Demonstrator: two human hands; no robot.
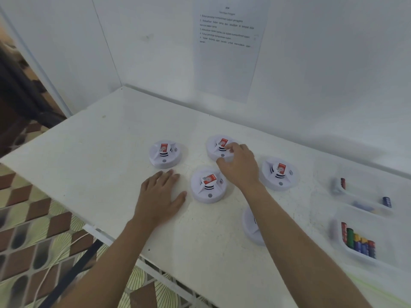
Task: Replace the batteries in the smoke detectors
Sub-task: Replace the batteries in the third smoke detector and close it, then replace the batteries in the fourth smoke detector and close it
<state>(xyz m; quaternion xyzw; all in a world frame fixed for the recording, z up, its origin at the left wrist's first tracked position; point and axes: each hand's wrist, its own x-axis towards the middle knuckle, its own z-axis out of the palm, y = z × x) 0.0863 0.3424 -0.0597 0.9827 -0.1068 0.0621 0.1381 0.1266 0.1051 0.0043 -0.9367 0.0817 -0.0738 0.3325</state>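
Several white round smoke detectors with red labels lie on the white table [89, 152]. My right hand [239, 165] reaches over the far middle detector [216, 148], its fingers curled round that detector's right rim. My left hand [161, 194] rests flat on the table, fingers straight, between the far left detector [165, 153] and the near middle detector [208, 184]. Another detector [279, 173] sits to the right. A fifth detector [252, 225] is partly hidden under my right forearm.
Two clear trays stand at the right: the nearer tray [347, 245] holds several coloured batteries [359, 242], the farther tray [355, 196] holds a few. An instruction sheet [226, 41] hangs on the back wall. The table's left edge drops to a patterned floor.
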